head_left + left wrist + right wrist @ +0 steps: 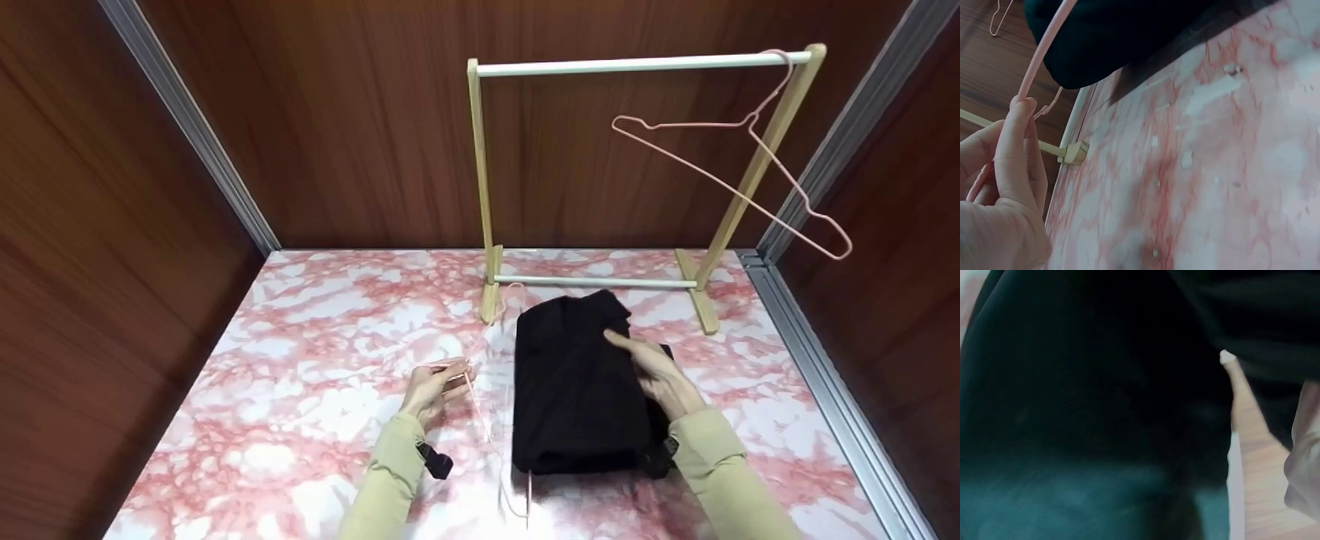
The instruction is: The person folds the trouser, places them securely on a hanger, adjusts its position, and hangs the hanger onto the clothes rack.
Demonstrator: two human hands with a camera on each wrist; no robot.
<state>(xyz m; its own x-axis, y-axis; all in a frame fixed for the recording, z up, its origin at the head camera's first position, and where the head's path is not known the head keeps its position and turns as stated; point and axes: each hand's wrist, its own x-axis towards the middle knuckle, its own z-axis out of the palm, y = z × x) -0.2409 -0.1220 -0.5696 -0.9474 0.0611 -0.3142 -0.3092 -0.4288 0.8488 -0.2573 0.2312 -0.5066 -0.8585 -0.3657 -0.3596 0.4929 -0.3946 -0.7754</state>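
A pink hanger [477, 409] is pinched between the thumb and fingers of my left hand [435, 386]; the left wrist view shows its thin bar [1044, 48] rising from the fingertips. A folded black garment [574, 382] hangs beside that hand, over part of the hanger, whose end pokes out below the cloth. My right hand [660, 375] grips the garment's right side, thumb on the near face and the other fingers mostly hidden by cloth. Dark fabric [1100, 410] fills most of the right wrist view. The exact kind of garment cannot be told.
A wooden rack with a white top bar [630, 66] stands at the back of the table. Another pink hanger [697, 124] hangs at the bar's right end. Brown panels [360, 135] enclose the pink-and-white marbled table [315, 420] on the back and sides.
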